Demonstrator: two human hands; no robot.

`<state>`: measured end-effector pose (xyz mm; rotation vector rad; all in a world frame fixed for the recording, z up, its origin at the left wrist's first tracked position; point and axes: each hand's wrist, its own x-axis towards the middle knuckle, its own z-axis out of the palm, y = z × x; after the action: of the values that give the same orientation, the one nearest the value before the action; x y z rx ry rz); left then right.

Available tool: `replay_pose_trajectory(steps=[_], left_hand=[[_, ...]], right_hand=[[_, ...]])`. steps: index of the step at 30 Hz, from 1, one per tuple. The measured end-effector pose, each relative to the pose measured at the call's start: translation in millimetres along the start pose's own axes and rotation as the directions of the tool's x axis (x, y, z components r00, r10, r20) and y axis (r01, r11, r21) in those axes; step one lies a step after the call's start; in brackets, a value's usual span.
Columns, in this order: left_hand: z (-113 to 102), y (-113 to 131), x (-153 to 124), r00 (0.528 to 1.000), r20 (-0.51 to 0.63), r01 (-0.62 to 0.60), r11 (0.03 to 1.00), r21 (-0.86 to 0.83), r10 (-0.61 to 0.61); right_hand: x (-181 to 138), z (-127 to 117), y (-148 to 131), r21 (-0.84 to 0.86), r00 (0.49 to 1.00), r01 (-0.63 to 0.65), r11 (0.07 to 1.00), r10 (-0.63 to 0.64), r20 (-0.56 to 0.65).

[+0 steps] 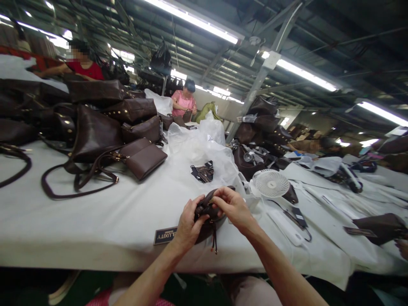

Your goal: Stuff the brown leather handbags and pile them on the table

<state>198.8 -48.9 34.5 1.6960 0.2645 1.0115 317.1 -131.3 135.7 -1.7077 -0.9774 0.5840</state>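
Both my hands hold a small dark brown leather pouch (208,212) just above the near edge of the white table (105,221). My left hand (188,226) grips its left side from below, fingers curled over the top. My right hand (232,207) pinches its upper rim. A thin dark cord with a tassel (214,242) hangs from the pouch. A dark label card (165,235) printed with letters lies on the table beside my left hand.
A heap of brown handbags (95,123) with long straps fills the table's left. Clear plastic bags (204,146) and dark tags (202,172) lie in the middle. A small white fan (271,183) stands at right. Other people work farther back.
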Motion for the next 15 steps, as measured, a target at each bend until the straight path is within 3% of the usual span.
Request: replay_pose_trajectory(steps=[3,8,15], left_hand=[[1,-3,-1,0.999,0.039,-0.028,0.999,-0.034,0.029],[-1,-2,-1,0.997,0.060,-0.045,0.993,-0.105,0.052],[-3,5,9,0.989,0.142,-0.029,0.997,-0.066,0.038]], right_hand=[[-3,-5,-4,0.121,0.992,-0.083,0.989,0.070,0.109],[-12,5,-10,0.228,0.982,-0.157,0.961,0.126,0.142],[-5,12,-8,0.073,0.986,-0.166,0.983,0.165,0.022]])
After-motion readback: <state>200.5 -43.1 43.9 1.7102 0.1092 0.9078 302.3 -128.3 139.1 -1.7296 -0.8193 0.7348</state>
